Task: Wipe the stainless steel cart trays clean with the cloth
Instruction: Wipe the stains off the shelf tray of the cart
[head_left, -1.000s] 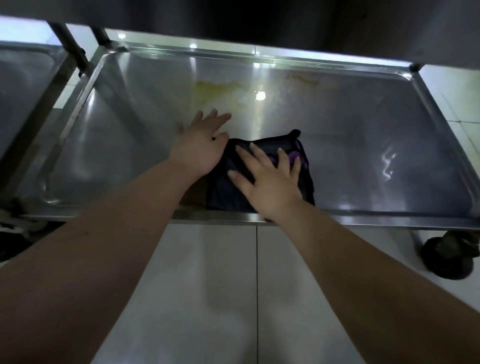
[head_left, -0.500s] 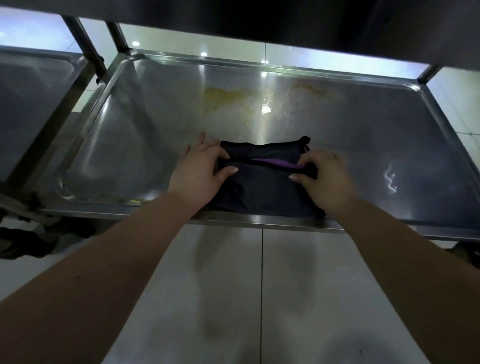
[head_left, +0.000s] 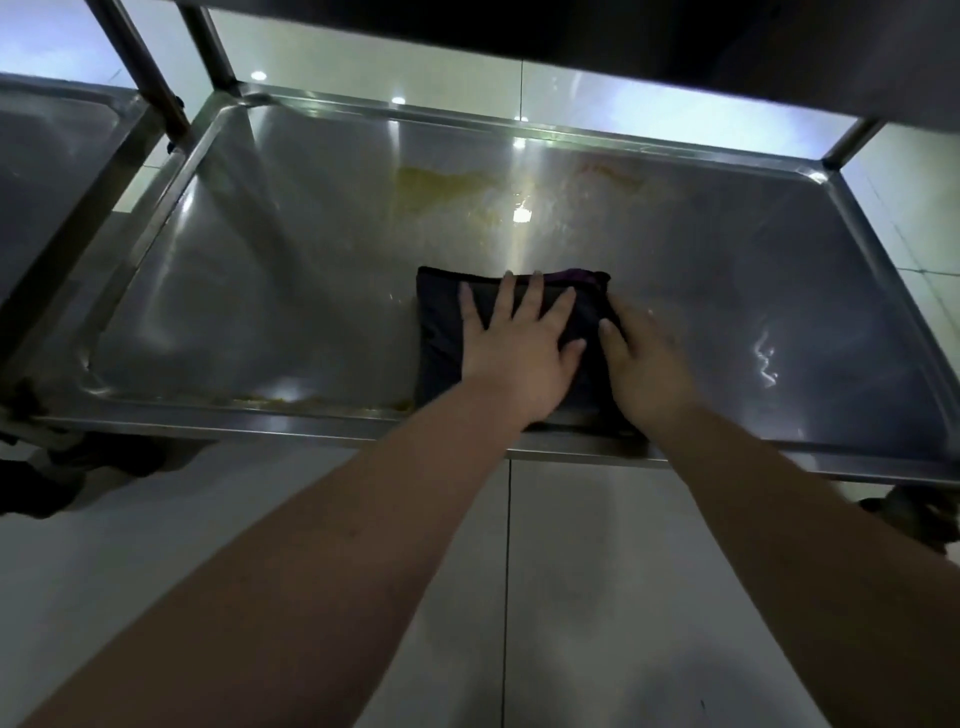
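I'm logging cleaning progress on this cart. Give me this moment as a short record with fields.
tray: shallow stainless steel cart tray
cloth: dark folded cloth with a purple edge, lying flat by the tray's front rim
left hand: pressed flat on the cloth, fingers spread
right hand: at the cloth's right edge; grip too blurred to tell
dirt left: yellowish stain near the far rim; crumbly residue along the front rim
status: wiping not finished

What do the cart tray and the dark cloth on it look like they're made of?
Tray: stainless steel by the look, brushed and glossy; it throws back bright streaked glare. Cloth: soft textile, possibly microfibre, matte and dark with a purple edge; it lies folded flat. Exact fibre unclear.
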